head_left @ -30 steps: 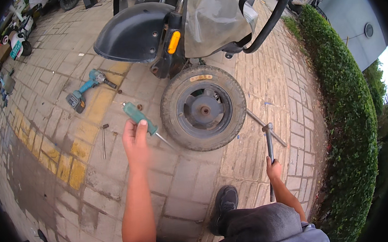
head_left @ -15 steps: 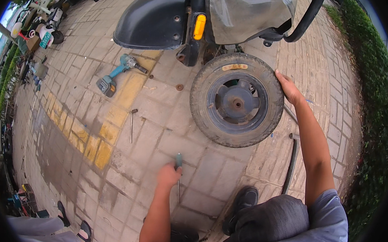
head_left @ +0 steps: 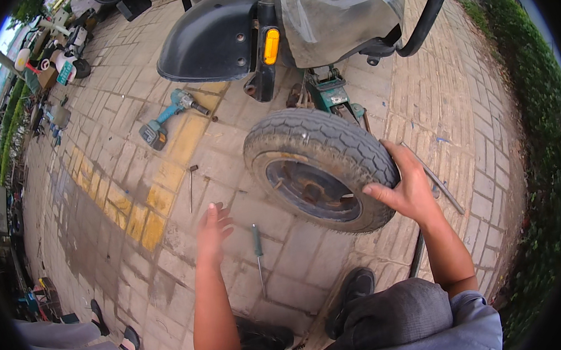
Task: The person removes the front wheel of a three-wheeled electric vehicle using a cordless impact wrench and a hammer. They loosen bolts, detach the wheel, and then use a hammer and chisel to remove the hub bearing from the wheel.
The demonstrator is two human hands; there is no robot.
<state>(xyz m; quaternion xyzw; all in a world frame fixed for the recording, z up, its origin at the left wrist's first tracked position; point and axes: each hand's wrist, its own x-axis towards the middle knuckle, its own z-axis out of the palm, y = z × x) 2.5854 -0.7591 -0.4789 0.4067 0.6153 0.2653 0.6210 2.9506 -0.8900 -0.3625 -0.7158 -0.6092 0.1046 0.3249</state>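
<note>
A small tyred wheel [head_left: 330,136] with a dark rim tilts toward me over the paving, its tread facing up and away. My right hand [head_left: 408,182] grips the tyre at its right side, thumb on the sidewall and fingers over the tread. My left hand [head_left: 213,230] is in the air to the left of the wheel, fingers apart and holding nothing. Below it and to its right, a screwdriver [head_left: 257,241] with a green handle lies on the ground. Behind the wheel stands a green floor jack [head_left: 333,94], partly hidden by the tyre.
The vehicle's black fender [head_left: 209,37] hangs ahead. A teal cordless impact wrench [head_left: 171,116] and a thin metal wrench [head_left: 191,189] lie to the left. A metal bar [head_left: 436,180] lies on the right. Another person's sandalled feet [head_left: 129,341] are at lower left; a hedge [head_left: 525,93] borders the right.
The wheel has come nearer and tipped, exposing its tread and the jack behind. My left hand has let go of the screwdriver and risen to the left.
</note>
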